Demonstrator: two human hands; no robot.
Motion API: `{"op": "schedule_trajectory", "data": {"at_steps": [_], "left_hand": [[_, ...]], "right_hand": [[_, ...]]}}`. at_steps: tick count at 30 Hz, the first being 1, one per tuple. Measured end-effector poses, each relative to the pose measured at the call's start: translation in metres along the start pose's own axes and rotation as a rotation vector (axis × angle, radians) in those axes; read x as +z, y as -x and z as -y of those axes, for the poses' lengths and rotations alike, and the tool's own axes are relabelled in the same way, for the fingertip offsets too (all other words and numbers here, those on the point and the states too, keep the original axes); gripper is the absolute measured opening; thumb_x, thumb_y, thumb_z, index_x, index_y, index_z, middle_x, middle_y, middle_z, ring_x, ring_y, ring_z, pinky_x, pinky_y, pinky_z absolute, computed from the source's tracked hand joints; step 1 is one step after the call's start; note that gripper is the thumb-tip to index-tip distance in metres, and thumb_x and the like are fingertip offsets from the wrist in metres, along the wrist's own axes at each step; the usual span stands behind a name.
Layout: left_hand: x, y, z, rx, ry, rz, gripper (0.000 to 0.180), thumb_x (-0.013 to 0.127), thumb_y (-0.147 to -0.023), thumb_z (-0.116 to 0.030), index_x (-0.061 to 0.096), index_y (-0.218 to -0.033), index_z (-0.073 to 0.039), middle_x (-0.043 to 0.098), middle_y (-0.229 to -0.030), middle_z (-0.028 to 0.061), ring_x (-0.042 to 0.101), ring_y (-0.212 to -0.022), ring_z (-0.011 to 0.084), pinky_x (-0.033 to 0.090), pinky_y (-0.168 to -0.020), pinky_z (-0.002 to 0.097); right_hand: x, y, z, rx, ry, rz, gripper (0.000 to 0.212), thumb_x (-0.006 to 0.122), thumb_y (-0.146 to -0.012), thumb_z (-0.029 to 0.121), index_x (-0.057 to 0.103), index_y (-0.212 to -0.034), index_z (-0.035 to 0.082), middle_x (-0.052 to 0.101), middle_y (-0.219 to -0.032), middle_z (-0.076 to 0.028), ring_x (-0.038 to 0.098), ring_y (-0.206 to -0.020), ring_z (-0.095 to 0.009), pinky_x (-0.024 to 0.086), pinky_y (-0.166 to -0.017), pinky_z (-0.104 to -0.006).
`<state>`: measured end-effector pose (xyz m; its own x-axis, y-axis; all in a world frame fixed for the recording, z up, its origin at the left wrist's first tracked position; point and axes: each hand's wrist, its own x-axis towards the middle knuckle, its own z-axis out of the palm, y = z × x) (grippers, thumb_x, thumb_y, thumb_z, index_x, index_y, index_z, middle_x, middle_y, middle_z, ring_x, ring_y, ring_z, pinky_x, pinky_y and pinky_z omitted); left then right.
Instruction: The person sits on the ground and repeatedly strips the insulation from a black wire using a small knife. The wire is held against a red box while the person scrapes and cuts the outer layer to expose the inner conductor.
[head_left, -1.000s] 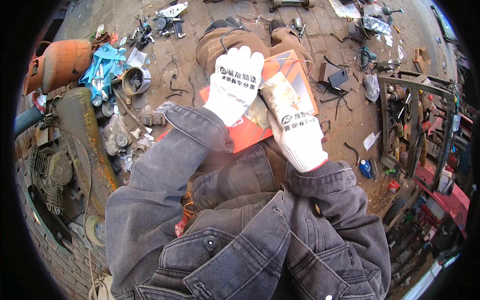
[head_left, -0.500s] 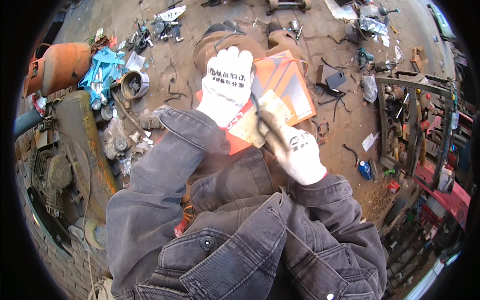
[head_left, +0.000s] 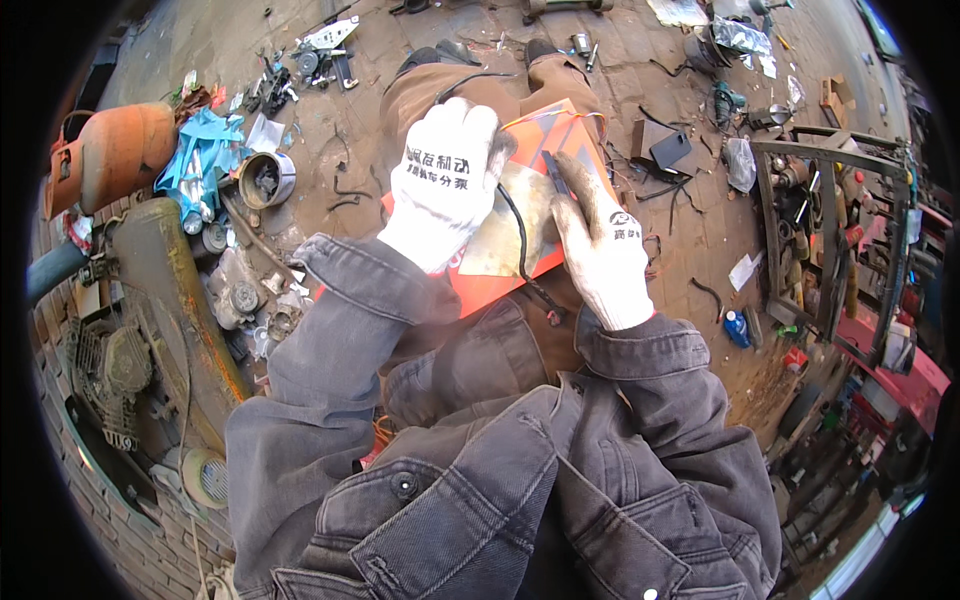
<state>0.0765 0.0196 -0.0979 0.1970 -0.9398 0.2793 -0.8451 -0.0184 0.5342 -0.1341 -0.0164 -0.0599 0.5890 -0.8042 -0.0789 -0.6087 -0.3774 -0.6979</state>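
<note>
My left hand, in a white printed glove, is closed on a black cable. One end of the cable hangs down over the lap; another stretch loops out beyond the knuckles. My right hand, gloved in white with dirt-darkened fingers, holds a dark, narrow, blade-like tool between thumb and fingers. Its exact kind does not show. Under both hands an orange and grey flat box or board lies across my lap. On top of it rests a stained yellowish sheet, partly hidden by the left hand.
To the left are an orange gas cylinder, a blue plastic bag, a can and greasy machine parts. A metal frame rack with tools stands right. A dark phone-like slab and cable scraps lie on the brick floor.
My right hand has moved slightly up and away from the cable, its blade-like tool now showing clearly. The cable's lower end hangs free. My left hand has shifted slightly left and down.
</note>
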Motion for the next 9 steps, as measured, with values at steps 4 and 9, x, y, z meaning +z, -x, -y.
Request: {"op": "schedule_trajectory", "data": {"at_steps": [4, 9], "left_hand": [[-0.009, -0.002, 0.001, 0.013, 0.064, 0.045, 0.021, 0.069, -0.093, -0.018, 0.067, -0.109, -0.004, 0.064, -0.106, 0.0177, 0.065, -0.097, 0.0399, 0.053, -0.083, 0.0477], [-0.029, 0.000, 0.013, 0.074, 0.126, 0.258, 0.026, 0.068, -0.098, -0.022, 0.068, -0.120, -0.009, 0.063, -0.116, 0.0149, 0.062, -0.116, 0.0345, 0.052, -0.095, 0.0441]], "right_hand": [[-0.003, -0.004, 0.013, 0.054, -0.171, -0.047, 0.046, 0.057, -0.101, 0.015, 0.058, -0.146, 0.007, 0.068, -0.132, -0.021, 0.067, -0.120, -0.038, 0.053, -0.101, -0.0456], [-0.018, 0.008, 0.049, 0.123, -0.203, 0.209, 0.061, 0.057, -0.098, 0.014, 0.047, -0.159, 0.015, 0.066, -0.137, -0.025, 0.068, -0.123, -0.036, 0.053, -0.103, -0.0438]]}}
